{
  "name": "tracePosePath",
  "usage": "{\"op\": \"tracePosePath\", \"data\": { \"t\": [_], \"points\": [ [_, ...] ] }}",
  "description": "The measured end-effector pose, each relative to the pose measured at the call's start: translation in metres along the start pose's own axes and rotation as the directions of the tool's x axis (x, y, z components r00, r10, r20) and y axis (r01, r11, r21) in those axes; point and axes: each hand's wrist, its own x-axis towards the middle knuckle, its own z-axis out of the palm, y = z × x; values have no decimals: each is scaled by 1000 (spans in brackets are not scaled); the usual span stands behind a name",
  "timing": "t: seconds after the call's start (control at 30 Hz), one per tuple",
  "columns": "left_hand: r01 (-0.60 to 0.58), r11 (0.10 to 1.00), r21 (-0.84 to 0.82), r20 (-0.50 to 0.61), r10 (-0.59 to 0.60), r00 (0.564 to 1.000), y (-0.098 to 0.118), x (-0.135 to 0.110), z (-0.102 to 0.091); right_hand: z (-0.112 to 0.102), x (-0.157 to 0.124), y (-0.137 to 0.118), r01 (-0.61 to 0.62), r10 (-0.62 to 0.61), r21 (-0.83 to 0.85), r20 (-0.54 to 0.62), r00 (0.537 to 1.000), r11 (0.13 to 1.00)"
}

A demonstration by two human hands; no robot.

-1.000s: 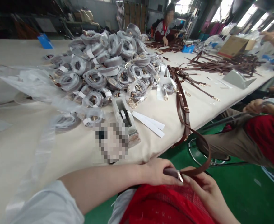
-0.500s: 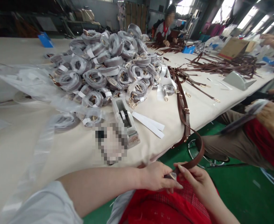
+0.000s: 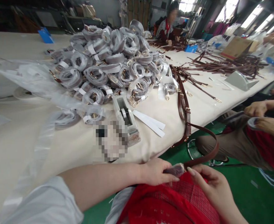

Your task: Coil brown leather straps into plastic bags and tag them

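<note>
A brown leather strap (image 3: 212, 154) curves from the bundle hanging over the table edge down to my hands above my lap. Clear plastic film wraps its near end, forming a covered length (image 3: 175, 170). My left hand (image 3: 156, 172) is closed around that covered part, with thumb and fingers on either side. Just right of the film's edge, my right hand (image 3: 209, 180) pinches the strap between thumb and fingers. A long plastic sleeve (image 3: 43, 140) trails over the table at the left.
A heap of plastic-wrapped coiled straps (image 3: 109, 62) covers the middle of the table. Nearer me stand a tape dispenser (image 3: 126, 119) and a blurred-out object (image 3: 111, 141). White paper strips (image 3: 149, 123) lie alongside. A co-worker's hands (image 3: 265, 116) are at the right, beside a stool (image 3: 192, 149).
My right hand has shifted right along the strap, and the strap's loop has swung outward. More of the film-covered end now shows between my hands. My left hand has stayed nearly in place.
</note>
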Motion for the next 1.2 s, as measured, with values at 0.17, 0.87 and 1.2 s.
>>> {"op": "tracePosePath", "data": {
  "t": [0.17,0.87,1.2],
  "points": [
    [-5,995,97,-36,8,999,-2,1,1,14,-8,-3,249,-263,-217,-37,964,944],
    [41,997,69,-109,-34,993,1,-4,4,25,-6,10,407,-483,-436,-73,873,802],
    [25,964,265,-202,30,979,-4,1,2,23,-1,3,212,-215,48,53,975,976]
  ]
}}
